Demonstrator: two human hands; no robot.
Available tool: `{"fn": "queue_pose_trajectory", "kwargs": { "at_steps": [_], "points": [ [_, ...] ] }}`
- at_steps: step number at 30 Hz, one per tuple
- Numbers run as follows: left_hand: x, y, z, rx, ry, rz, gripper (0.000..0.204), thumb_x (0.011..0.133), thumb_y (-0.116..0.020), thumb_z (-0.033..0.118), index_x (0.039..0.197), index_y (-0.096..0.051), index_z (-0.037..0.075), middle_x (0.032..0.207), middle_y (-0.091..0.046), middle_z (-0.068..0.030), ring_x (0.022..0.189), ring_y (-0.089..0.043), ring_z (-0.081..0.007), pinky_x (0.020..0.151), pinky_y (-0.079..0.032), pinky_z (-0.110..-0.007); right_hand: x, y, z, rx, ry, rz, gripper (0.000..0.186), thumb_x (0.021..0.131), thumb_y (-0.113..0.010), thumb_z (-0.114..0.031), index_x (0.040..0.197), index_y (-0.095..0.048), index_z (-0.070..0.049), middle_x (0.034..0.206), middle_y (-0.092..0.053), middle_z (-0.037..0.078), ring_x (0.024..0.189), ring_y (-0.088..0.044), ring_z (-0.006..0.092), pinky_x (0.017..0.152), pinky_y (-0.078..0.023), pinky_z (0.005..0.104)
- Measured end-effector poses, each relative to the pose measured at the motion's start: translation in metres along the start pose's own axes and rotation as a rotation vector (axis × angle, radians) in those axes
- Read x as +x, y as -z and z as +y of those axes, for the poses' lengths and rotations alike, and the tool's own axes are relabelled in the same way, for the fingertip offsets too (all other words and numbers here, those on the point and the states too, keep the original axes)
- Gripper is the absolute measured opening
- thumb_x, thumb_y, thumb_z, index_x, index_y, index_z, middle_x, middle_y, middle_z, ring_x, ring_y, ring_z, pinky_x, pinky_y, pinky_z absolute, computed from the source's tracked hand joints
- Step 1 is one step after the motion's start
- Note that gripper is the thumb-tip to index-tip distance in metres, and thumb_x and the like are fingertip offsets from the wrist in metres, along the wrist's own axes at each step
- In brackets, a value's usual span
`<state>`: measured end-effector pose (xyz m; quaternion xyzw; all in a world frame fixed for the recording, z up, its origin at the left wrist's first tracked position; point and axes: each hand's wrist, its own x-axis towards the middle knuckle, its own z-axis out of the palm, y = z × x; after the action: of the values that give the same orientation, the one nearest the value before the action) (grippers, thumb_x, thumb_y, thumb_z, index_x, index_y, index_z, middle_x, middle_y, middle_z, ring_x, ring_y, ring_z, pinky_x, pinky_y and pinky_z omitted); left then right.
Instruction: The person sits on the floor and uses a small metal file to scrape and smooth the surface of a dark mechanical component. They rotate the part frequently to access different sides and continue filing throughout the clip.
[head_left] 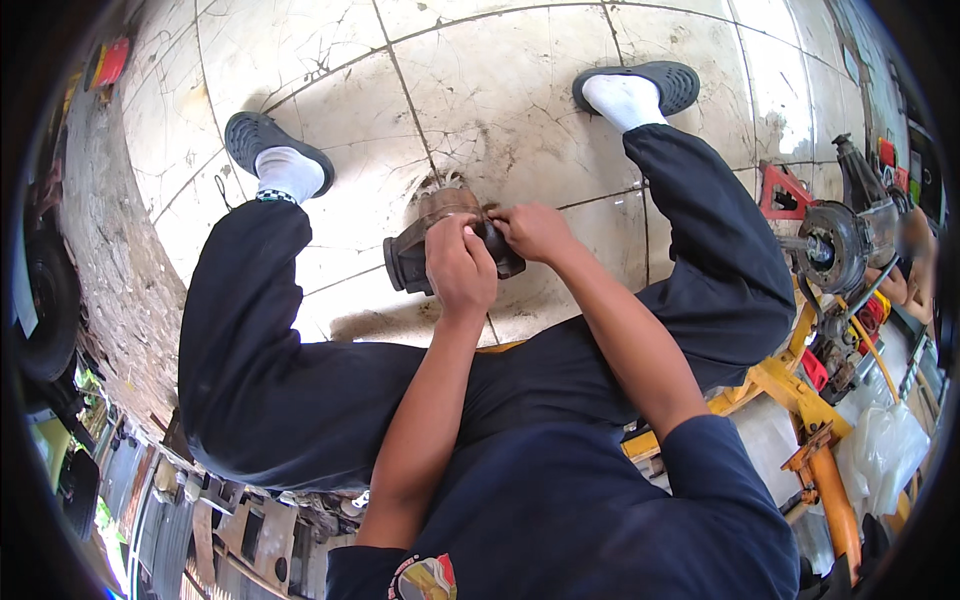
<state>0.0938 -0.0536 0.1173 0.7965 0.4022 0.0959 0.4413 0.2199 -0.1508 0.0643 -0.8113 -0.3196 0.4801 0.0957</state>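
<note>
A grimy, rust-brown and dark metal housing (407,262) that looks like a gear casing stands on the tiled floor between my feet. My left hand (462,265) lies over its near side, fingers curled onto the casing and mostly hidden behind the back of the hand. At the casing's right upper edge, my right hand (535,232) is closed, with thumb and forefinger pinched together. Whatever small thing sits in that pinch is too hidden to name. The casing's dark round right end shows just below the right fingers.
Pale cracked tiles (330,140) with dark stains spread around my feet in dark clogs (655,85). To the right are a red stand (785,192), a wheel hub assembly (828,245), a yellow-orange metal frame (790,385) and another person's arm (900,285). A tyre (50,305) is at left.
</note>
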Motion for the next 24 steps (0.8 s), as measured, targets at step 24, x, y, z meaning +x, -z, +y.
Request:
{"fn": "queue_pose_trajectory", "kwargs": {
  "at_steps": [24],
  "points": [
    [-0.001, -0.003, -0.005, -0.162, -0.199, 0.236, 0.033, 0.102, -0.039, 0.016, 0.115, -0.065, -0.001, 0.119, -0.063, -0.0241, 0.115, -0.057, -0.0433, 0.105, -0.041, -0.051, -0.047, -0.046, -0.019, 0.015, 0.139, 0.303, 0.036, 0.103, -0.052, -0.025, 0.130, -0.068, -0.007, 0.092, -0.075, 0.019, 0.078, -0.073, 0.0419, 0.068, -0.058, 0.0531]
  ]
}}
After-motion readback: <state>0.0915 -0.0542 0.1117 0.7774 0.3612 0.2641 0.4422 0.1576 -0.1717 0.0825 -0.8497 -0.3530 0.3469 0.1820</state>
